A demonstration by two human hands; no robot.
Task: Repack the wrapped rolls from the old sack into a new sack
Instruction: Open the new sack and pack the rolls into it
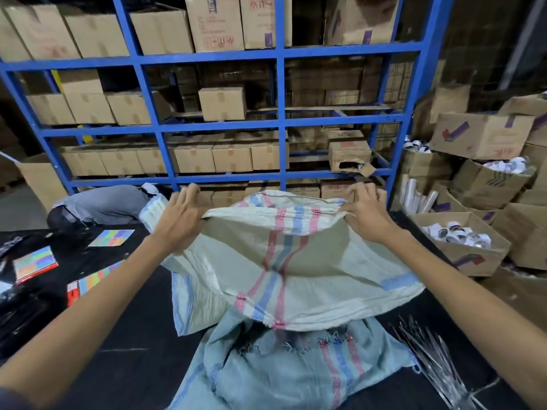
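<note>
A pale woven sack [296, 261] with red and blue stripes is held up and spread in front of me. My left hand [180, 214] grips its top edge on the left, and my right hand [365, 213] grips the top edge on the right. Below it lies a bluish-grey woven sack [281, 371] with a frayed mouth, and the pale sack's lower end hangs over that mouth. No wrapped rolls show inside either sack. A white ribbed bundle [152, 208] peeks out just left of my left hand.
A blue rack [279, 125] full of cartons stands behind. Open cartons [461, 241] holding small rolls pile up at right. A crouching person [100, 205] is at left. Colourful packets [35, 263] lie on the dark floor. Thin metal strips [429, 362] lie at lower right.
</note>
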